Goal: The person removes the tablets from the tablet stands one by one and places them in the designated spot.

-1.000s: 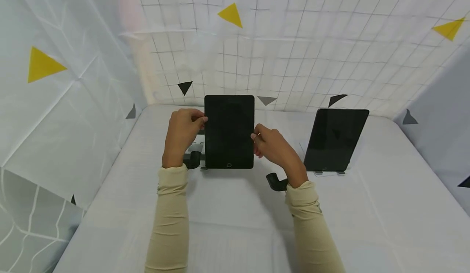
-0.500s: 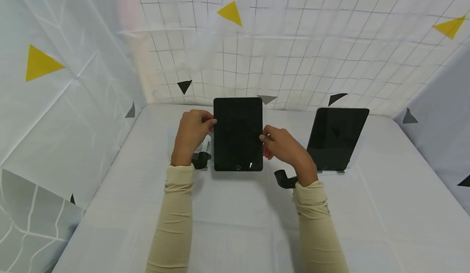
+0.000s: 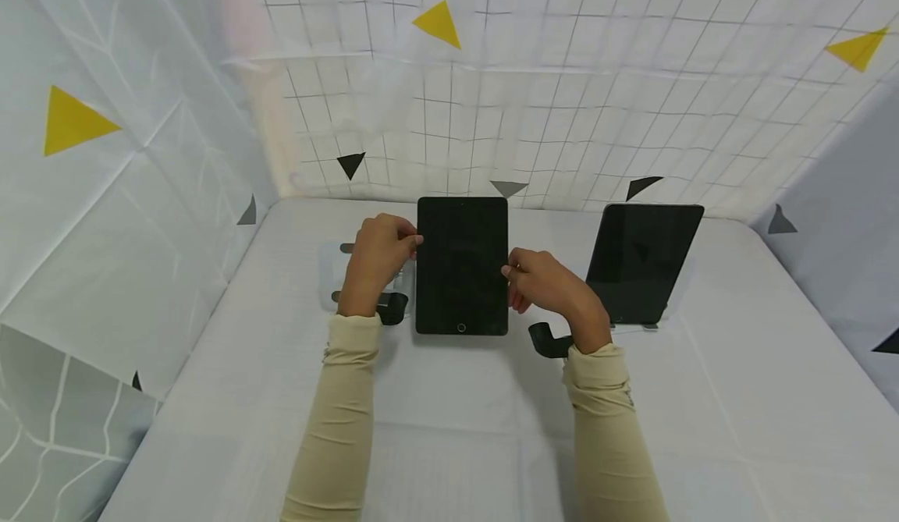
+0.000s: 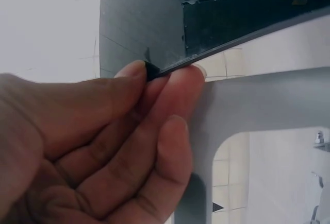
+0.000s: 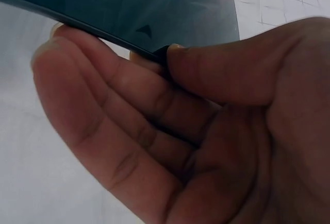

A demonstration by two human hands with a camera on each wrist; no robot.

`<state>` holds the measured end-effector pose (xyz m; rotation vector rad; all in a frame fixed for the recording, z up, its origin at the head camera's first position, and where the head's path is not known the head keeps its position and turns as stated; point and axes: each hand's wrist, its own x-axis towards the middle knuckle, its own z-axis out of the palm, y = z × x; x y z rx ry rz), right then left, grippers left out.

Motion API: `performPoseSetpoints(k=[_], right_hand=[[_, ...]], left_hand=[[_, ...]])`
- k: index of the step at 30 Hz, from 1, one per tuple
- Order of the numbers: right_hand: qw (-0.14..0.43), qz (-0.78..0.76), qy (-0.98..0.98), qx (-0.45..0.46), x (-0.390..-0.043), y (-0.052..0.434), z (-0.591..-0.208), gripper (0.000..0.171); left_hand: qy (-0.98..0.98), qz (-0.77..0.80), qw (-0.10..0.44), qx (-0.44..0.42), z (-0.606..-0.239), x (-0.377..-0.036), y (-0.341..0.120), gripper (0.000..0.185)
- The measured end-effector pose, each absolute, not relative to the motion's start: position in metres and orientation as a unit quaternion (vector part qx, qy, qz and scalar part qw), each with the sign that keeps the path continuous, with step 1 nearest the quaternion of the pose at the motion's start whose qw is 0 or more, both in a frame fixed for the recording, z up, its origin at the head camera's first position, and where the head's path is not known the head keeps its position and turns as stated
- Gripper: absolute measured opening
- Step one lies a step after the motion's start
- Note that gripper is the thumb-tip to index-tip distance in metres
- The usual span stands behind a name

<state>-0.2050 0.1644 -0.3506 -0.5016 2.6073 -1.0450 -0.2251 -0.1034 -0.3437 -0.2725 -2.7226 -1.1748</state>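
Observation:
A black tablet [image 3: 461, 264] with a dark screen is held upright above the white table [image 3: 449, 413], home button at the bottom. My left hand [image 3: 379, 261] pinches its left edge between thumb and fingers [image 4: 170, 87]. My right hand [image 3: 551, 288] pinches the right edge, thumb on the glass [image 5: 216, 69]. The dark screen [image 4: 149, 23] fills the top of the left wrist view and the tablet's underside edge [image 5: 118, 13] crosses the right wrist view.
A second black tablet [image 3: 642, 264] leans on a small stand at the right. A clear stand [image 3: 337, 276] with dark parts lies behind my left hand. White gridded fabric walls [image 3: 492, 101] with yellow and black triangles close in the table.
Both hands have carried the tablet to the right and slightly lower in view. The clear stand behind the left hand has come into view. The grip on both edges is unchanged.

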Motion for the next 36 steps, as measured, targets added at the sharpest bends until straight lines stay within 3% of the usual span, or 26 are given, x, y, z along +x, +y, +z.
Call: performPoseSetpoints(k=[11, 36], right_hand=[[0.21, -0.361, 0.895, -0.156, -0.207, 0.168, -0.352, 0.025], [0.267, -0.325, 0.892, -0.164, -0.205, 0.171, -0.357, 0.026]], left_hand=[[-0.921, -0.374, 0.057, -0.09, -0.348, -0.23, -0.098, 0.016], [-0.945, -0.322, 0.007, -0.063, -0.35, -0.221, -0.081, 0.023]])
